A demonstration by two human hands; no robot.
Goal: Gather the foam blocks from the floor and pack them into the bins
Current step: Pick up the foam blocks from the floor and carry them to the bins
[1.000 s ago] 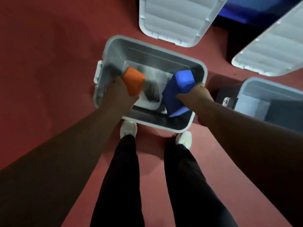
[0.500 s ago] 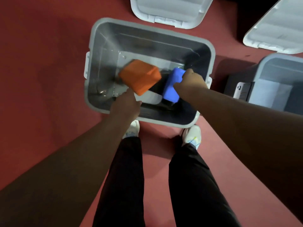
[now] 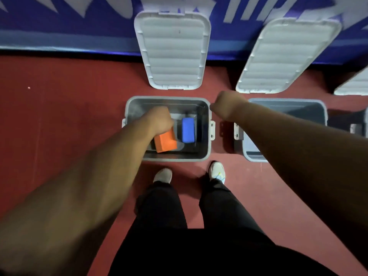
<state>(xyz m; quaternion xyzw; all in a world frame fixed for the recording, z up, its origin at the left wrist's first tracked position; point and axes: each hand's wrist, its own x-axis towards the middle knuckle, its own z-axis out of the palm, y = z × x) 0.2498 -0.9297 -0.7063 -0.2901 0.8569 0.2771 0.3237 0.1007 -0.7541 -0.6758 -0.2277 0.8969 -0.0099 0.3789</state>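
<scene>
Two foam blocks in grey bin; both hands' fingers hidden.
Left hand covers the orange block's far end, its fingers tucked beneath; grip cannot be told. The blue block lies flat just right of those fingers, long axis pointing away from the person, the orange block roughly parallel. Right hand is blurred at the bin's far right corner, fingers curled under and out of sight.

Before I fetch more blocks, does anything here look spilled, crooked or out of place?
Nothing stands out. The orange block, under the left hand, and the blue block both lie inside the gray bin; only the orange one sits slightly askew.
</scene>
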